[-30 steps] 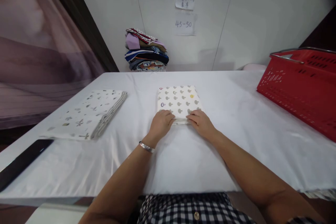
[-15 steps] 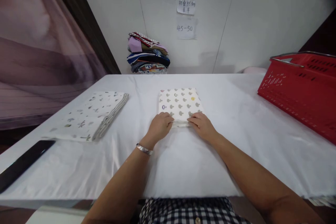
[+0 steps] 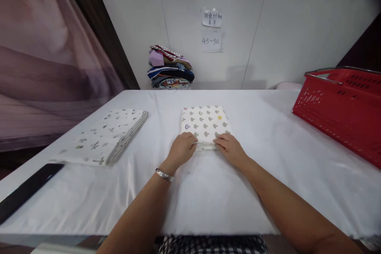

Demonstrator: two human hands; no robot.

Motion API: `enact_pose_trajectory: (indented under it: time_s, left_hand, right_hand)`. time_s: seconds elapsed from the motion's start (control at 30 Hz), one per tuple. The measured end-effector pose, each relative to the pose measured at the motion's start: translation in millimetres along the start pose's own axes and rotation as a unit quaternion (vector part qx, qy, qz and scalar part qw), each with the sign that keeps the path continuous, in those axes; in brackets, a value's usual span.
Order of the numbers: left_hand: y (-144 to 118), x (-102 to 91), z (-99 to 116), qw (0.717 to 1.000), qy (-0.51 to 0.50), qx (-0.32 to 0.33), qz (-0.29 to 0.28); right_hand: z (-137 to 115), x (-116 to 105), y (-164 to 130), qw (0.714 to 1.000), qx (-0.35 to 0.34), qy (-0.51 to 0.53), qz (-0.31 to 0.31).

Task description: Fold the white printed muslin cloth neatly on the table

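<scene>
white mushroom-print folded cloth (image 3: 205,125) lies on the counter (image 3: 268,135). left hand (image 3: 181,149) and right hand (image 3: 230,149) press its near edge. fingers curled, gripping that edge.

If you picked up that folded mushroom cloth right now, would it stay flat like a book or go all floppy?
Probably floppy. The mushroom cloth is soft fabric folded in several layers, visible along its near edge, so it would likely sag or unfold unless held by both ends. The left hand and right hand both rest there. It looks light, and might slide easily on the smooth white table cover.
</scene>
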State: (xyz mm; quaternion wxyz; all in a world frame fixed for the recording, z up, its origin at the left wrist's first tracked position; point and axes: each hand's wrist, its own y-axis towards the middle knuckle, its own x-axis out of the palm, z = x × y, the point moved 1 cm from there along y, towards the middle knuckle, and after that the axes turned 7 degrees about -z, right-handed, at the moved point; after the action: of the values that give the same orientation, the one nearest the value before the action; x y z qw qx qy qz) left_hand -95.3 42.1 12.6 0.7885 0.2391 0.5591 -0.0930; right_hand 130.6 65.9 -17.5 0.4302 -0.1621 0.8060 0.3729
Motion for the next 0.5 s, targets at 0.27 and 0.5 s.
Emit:
enact_pose_trajectory:
  time_s: [0.27,0.5]
  left_hand:
    - [-0.8,-2.1,-0.6,1.000,-0.009,-0.012,-0.014]
    - [-0.9,-1.4,-0.5,1.000,-0.004,-0.017,-0.014]
  right_hand:
    - [-1.1,-0.6,0.2,1.000,0.003,0.012,-0.001]
    - [0.7,1.5,-0.3,1.000,0.006,0.005,-0.006]
